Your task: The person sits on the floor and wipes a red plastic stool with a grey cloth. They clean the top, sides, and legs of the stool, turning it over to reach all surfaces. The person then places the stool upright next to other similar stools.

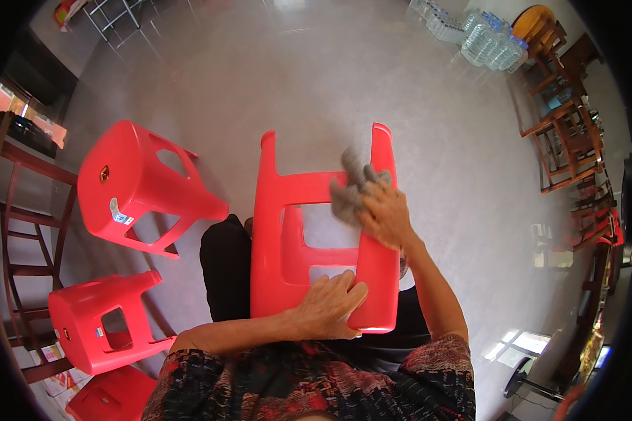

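Observation:
A red plastic stool lies on its side across my lap, with its legs pointing away from me. My right hand grips a grey cloth and presses it to the right leg, near the crossbar. The cloth is a little blurred. Near the seat end, my left hand rests on the stool's side with its fingers curled over the edge of the seat. The left fingertips are partly hidden.
Two more red stools stand at the left, a tall one and a tilted one; another red piece lies below. A dark wooden ladder-back frame edges the left. Water bottles and wooden chairs are at the right.

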`<state>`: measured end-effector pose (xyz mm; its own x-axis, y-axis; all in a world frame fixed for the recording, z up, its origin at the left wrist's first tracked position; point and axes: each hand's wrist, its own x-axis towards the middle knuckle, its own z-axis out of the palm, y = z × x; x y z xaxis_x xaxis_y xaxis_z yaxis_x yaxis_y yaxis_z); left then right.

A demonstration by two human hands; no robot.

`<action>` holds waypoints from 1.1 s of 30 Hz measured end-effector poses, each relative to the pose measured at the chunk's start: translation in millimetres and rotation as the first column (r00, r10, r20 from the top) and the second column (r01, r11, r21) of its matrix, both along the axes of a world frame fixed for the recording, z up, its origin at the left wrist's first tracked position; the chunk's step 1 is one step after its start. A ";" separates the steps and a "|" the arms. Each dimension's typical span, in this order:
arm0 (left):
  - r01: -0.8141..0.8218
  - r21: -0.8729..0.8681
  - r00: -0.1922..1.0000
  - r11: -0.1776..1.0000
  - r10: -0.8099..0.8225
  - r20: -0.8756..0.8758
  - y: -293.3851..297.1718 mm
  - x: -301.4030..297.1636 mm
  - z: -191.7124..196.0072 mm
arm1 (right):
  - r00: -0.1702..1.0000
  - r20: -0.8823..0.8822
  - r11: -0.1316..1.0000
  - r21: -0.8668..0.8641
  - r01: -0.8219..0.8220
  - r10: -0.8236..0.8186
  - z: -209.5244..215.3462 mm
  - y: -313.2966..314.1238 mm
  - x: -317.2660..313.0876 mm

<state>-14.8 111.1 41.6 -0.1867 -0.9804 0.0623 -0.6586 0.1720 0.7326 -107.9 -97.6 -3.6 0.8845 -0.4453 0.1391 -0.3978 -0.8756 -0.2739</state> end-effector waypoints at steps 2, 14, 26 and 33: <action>-0.028 -0.029 1.000 0.999 0.029 0.006 0.3 -0.1 -0.7 | 0.994 0.055 0.996 0.003 -0.094 0.093 7.7 17.2 -9.0; -0.066 -0.001 0.998 0.998 0.066 -0.019 -7.7 -0.2 1.6 | 0.828 -0.168 0.754 0.348 0.557 -0.535 -79.9 -125.1 51.0; -0.080 -0.065 0.997 0.995 0.081 0.011 -7.5 -9.7 -6.0 | 0.786 0.081 0.693 0.532 0.486 -0.613 -55.2 7.3 -58.8; -0.126 -0.115 0.992 0.985 0.122 -0.040 7.9 4.9 -18.3 | 0.608 0.075 0.244 0.949 0.201 -0.791 -24.5 90.9 -95.1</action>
<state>-9.9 119.0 23.4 -0.0605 -0.9813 0.1825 -0.6562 0.1769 0.7336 -203.0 -6.7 -28.1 0.3410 -0.8861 -0.3138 -0.2073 0.2547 -0.9445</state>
